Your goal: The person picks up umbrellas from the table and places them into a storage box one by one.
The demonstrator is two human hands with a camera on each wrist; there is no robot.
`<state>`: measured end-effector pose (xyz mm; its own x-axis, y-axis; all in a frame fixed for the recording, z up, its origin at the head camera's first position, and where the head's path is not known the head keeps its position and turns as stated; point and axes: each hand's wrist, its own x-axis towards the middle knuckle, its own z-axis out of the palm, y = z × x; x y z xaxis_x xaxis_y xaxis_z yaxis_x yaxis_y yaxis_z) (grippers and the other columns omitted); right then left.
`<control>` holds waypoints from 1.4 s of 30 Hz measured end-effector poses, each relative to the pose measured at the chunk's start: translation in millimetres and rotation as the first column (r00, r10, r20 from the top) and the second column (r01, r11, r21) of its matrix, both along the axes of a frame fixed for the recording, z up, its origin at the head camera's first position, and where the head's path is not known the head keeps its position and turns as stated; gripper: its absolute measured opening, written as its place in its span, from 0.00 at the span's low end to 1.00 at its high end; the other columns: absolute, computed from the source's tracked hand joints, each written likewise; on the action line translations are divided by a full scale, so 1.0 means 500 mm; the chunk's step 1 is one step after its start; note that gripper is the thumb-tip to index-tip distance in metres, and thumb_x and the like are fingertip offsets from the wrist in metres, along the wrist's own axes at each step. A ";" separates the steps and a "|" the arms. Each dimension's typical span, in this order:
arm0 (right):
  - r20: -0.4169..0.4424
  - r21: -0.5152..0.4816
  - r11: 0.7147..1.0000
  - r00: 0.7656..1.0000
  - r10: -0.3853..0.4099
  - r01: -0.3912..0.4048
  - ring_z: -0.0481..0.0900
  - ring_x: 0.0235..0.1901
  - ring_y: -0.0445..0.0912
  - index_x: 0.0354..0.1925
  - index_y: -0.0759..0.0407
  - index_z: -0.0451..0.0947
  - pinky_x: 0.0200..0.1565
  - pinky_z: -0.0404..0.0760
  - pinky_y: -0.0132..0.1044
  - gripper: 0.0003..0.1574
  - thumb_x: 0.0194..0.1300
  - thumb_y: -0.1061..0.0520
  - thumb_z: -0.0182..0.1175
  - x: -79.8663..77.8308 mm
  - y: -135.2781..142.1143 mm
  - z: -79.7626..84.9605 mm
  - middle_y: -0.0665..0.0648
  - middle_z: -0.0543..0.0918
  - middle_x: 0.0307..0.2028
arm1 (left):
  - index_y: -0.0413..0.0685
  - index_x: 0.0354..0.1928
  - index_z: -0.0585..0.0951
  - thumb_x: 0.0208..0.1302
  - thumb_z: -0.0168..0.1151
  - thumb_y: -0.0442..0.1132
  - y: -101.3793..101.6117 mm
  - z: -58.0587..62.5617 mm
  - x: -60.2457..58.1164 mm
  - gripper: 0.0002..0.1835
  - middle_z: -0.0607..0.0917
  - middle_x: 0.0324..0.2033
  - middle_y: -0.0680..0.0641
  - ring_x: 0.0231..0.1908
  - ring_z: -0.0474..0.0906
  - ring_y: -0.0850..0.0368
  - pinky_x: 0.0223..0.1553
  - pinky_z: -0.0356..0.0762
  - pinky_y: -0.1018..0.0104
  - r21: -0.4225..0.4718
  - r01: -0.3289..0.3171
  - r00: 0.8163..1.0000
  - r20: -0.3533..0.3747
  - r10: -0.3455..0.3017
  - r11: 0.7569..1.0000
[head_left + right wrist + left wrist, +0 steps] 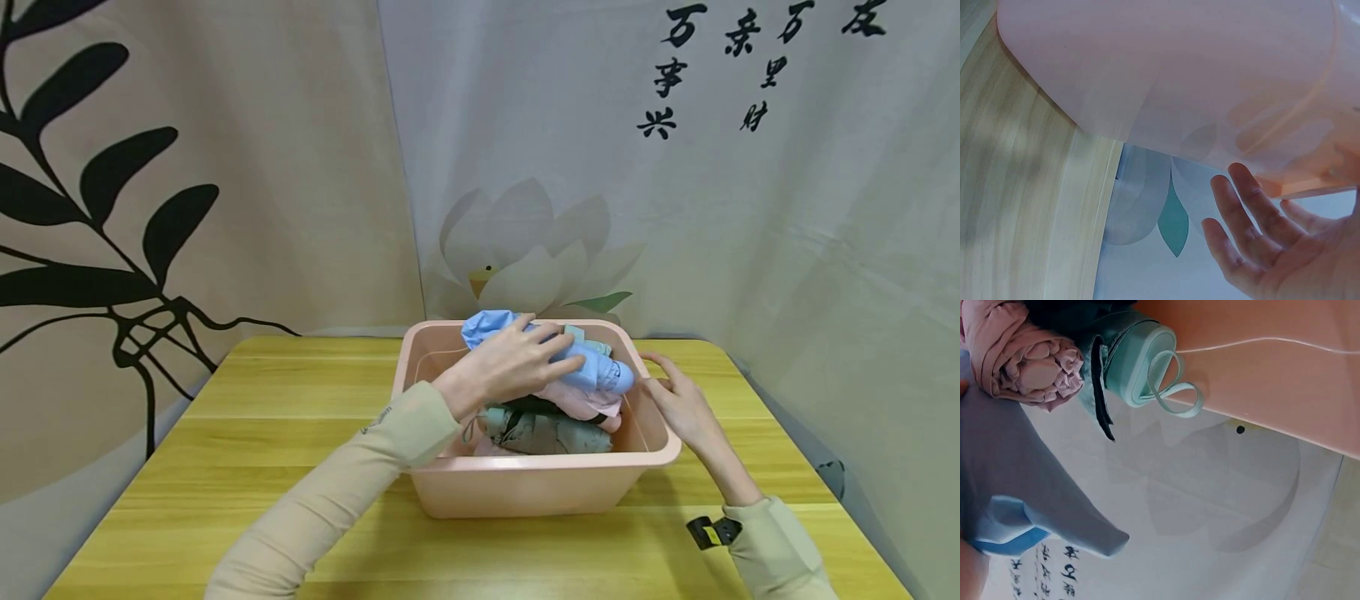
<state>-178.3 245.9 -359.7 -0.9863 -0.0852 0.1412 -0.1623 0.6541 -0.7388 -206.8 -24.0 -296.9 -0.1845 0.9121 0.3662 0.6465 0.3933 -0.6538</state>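
A pink plastic basin (525, 490) on the table holds several folded umbrellas. My left hand (513, 360) reaches over its left side and grips a blue umbrella (600, 368) lying on top of the pile; its loose cloth flap (1054, 494) hangs out in the left wrist view. Below it lie a pink umbrella (576, 402) and a grey-green patterned umbrella (555, 433). A mint umbrella (1138, 362) with a loop strap shows in the left wrist view. My right hand (682, 404) touches the basin's right rim, fingers spread along its outer wall in the right wrist view.
The yellow wood-grain table (300, 433) extends on both sides of the basin. Behind it hangs a pale curtain (315, 167) printed with leaves, a lotus and dark characters. A black strap device (712, 532) sits at the right wrist.
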 end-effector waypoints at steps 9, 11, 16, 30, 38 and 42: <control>-0.001 0.003 1.000 1.000 -0.002 0.002 0.79 0.45 0.63 0.67 0.58 0.54 0.39 0.81 0.49 0.32 0.70 0.47 0.41 0.000 0.000 0.000 0.76 0.76 0.50 | 0.59 0.51 0.74 0.64 0.53 0.49 0.003 -0.003 0.000 0.14 0.79 0.49 0.53 0.51 0.74 0.57 0.47 0.77 0.57 0.026 0.028 0.999 0.043 -0.029 0.999; -0.001 0.005 1.000 1.000 -0.001 0.001 0.79 0.45 0.63 0.67 0.58 0.54 0.40 0.81 0.49 0.32 0.70 0.47 0.41 0.000 0.000 0.001 0.75 0.76 0.50 | 0.60 0.52 0.74 0.63 0.53 0.53 0.004 -0.002 0.002 0.16 0.79 0.49 0.54 0.51 0.74 0.57 0.47 0.76 0.58 0.029 0.030 0.998 0.057 -0.032 0.999; -0.010 0.011 1.000 1.000 -0.002 0.003 0.79 0.44 0.63 0.67 0.59 0.54 0.40 0.80 0.49 0.31 0.70 0.48 0.41 0.000 0.002 0.000 0.76 0.76 0.49 | 0.61 0.55 0.74 0.62 0.53 0.57 0.005 0.004 0.011 0.21 0.79 0.51 0.55 0.52 0.75 0.58 0.50 0.74 0.59 0.016 0.031 0.992 0.120 -0.033 0.999; -0.006 0.020 1.000 1.000 -0.024 0.024 0.81 0.42 0.59 0.67 0.57 0.55 0.37 0.78 0.39 0.31 0.69 0.48 0.43 0.000 0.002 0.002 0.74 0.78 0.48 | 0.59 0.52 0.75 0.62 0.55 0.52 -0.007 0.000 0.036 0.18 0.82 0.46 0.57 0.46 0.79 0.60 0.45 0.76 0.63 0.060 0.065 0.969 0.235 -0.077 0.996; -0.007 0.039 0.999 1.000 -0.016 0.016 0.82 0.39 0.55 0.66 0.57 0.57 0.36 0.77 0.37 0.30 0.69 0.49 0.43 -0.003 -0.003 0.007 0.72 0.80 0.45 | 0.57 0.54 0.75 0.64 0.52 0.52 -0.050 0.032 0.044 0.19 0.81 0.49 0.54 0.49 0.78 0.57 0.41 0.75 0.61 0.157 -0.023 0.964 0.265 -0.019 0.987; -0.019 0.057 0.998 1.000 -0.009 0.010 0.81 0.39 0.52 0.64 0.57 0.60 0.38 0.75 0.36 0.29 0.69 0.48 0.43 -0.008 0.001 0.013 0.69 0.81 0.43 | 0.57 0.56 0.74 0.63 0.53 0.53 -0.081 0.054 0.050 0.21 0.80 0.51 0.53 0.51 0.77 0.55 0.46 0.75 0.59 0.217 -0.103 0.953 0.301 0.034 0.971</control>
<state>-182.1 246.4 -353.2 -0.9844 -0.0839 0.1547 -0.1689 0.6967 -0.6972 -182.1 -64.6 -269.8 -0.3741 0.7922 0.4822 0.7618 0.5590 -0.3274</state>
